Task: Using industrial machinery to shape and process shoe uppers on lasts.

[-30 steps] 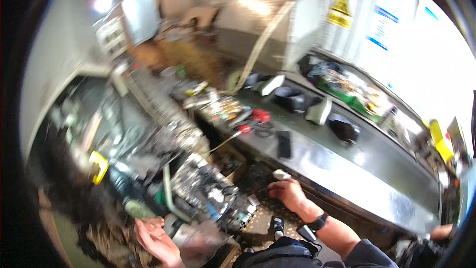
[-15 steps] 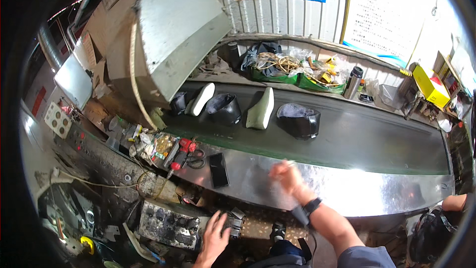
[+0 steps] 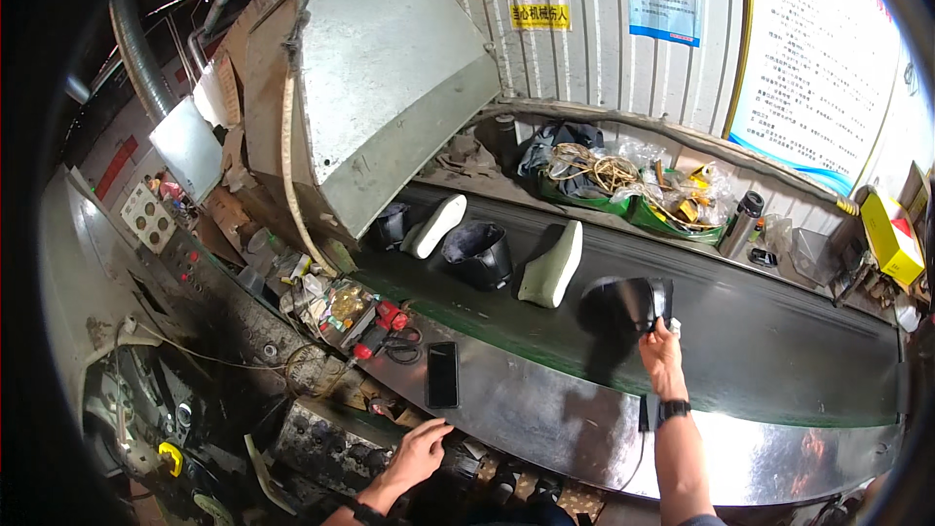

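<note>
My right hand (image 3: 663, 356), with a black wristband, grips the edge of a black boot upper (image 3: 654, 300) above the right part of the conveyor belt (image 3: 769, 351); the upper is partly blurred. To its left lie a white shoe sole (image 3: 552, 268), another black boot upper (image 3: 477, 255) with a dark fuzzy lining, and a second white sole (image 3: 435, 226). One more black piece (image 3: 392, 224) sits near the metal hood. Loosely bent and holding nothing, my left hand (image 3: 417, 455) is by the front edge of the metal ledge, below a black phone (image 3: 442, 375).
A red tool (image 3: 382, 323) with a dark cord lies left of the phone on the metal ledge (image 3: 545, 429). The big metal hood (image 3: 390, 88) covers the belt's left end. Behind the belt stand green bags of scraps (image 3: 672, 222), a steel flask (image 3: 740, 224) and a yellow box (image 3: 891, 239).
My right hand has reached forward and taken hold of the rightmost boot upper, which is now tipped. My left hand's fingers have drawn together somewhat. The whole view has shifted.
</note>
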A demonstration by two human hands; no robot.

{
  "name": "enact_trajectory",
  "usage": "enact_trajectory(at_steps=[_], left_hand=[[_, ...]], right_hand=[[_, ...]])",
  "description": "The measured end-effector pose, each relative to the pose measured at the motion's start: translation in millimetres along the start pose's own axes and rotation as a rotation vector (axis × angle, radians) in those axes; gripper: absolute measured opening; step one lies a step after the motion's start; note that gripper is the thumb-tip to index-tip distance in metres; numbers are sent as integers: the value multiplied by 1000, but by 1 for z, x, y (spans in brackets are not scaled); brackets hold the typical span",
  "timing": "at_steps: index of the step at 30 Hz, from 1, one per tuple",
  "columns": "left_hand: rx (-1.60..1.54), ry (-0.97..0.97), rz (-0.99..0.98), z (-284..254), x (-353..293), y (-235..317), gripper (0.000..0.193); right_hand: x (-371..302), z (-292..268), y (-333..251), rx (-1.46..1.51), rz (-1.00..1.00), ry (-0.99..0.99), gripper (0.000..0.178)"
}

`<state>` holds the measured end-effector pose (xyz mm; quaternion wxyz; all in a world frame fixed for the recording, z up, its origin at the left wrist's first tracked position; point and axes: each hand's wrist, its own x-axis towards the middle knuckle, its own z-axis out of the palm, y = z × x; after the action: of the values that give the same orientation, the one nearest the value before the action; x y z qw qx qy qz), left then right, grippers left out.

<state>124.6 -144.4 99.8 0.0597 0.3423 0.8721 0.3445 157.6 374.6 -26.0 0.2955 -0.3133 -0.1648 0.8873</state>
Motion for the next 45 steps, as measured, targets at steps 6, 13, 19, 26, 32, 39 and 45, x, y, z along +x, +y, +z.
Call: enact_trajectory(at_steps=[6, 13, 19, 26, 32, 39, 45], left_hand=[[-247, -196, -7, 67, 144, -23, 43], [-53, -110, -299, 192, 347, -33, 107], [84, 41, -451, 225, 374, -41, 115], [448, -126, 431, 120, 296, 5, 82], [433, -147, 1063, 82, 142, 49, 50], [350, -156, 1217, 149, 40, 89, 25], [-1445, -471, -735, 150, 113, 88, 43]], right_hand=[[-204, -38, -40, -216, -81, -64, 30], [-369, -134, 22, -40, 122, 253, 58], [-411, -77, 55, 168, 70, 374, 60], [-398, -73, 31, -47, -9, 49, 57], [-353, -90, 15, 64, -13, 281, 50], [-331, -91, -3, -8, -96, 339, 51], [-383, -85, -24, -1307, -365, -3, 48]])
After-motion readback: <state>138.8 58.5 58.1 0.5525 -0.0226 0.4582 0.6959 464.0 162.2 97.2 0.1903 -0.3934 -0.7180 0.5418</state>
